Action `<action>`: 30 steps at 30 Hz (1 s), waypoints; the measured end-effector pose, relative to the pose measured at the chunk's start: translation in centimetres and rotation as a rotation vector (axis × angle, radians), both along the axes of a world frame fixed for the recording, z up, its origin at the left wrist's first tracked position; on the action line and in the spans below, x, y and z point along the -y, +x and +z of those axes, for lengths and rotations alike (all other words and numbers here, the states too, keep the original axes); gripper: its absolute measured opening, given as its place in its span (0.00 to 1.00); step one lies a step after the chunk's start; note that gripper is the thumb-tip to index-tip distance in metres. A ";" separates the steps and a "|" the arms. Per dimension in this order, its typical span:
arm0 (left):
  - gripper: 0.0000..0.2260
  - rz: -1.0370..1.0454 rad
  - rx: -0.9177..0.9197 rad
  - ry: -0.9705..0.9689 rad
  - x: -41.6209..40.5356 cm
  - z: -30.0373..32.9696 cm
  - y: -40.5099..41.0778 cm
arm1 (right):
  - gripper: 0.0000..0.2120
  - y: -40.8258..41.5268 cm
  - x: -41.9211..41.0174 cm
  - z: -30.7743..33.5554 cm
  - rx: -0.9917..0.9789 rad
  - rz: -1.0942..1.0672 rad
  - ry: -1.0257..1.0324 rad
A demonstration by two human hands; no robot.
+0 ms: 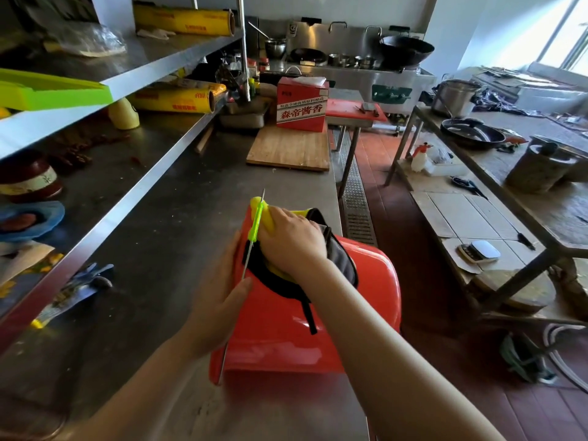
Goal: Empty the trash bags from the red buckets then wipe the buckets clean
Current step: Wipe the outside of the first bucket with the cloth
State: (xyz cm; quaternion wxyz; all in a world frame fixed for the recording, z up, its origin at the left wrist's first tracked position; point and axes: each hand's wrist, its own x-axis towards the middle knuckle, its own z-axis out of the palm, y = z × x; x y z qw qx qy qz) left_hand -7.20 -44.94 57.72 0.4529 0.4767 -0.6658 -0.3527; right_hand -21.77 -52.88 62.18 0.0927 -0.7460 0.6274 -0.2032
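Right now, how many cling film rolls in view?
3. One cling film roll lies on the top shelf. Two lie on the shelf below: a front roll and a rear roll, partly hidden behind it. Shelf clutter may hide more.

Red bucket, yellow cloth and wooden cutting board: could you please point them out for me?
red bucket (280, 338): head view, on its upturned side wall.
yellow cloth (269, 221): head view, on the fold beside the right hand.
wooden cutting board (288, 151): head view, on its bare top.
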 end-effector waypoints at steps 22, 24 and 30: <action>0.37 0.101 0.134 0.154 1.3 4.0 -0.9 | 0.21 -13.7 -1.1 -2.9 0.046 -0.286 0.229; 0.39 0.100 0.162 0.132 2.4 5.3 -1.3 | 0.22 -13.8 -1.9 -3.1 0.058 -0.286 0.200; 0.30 0.036 0.221 0.181 6.4 7.1 -2.5 | 0.21 -14.5 -4.1 -3.6 0.084 -0.256 0.155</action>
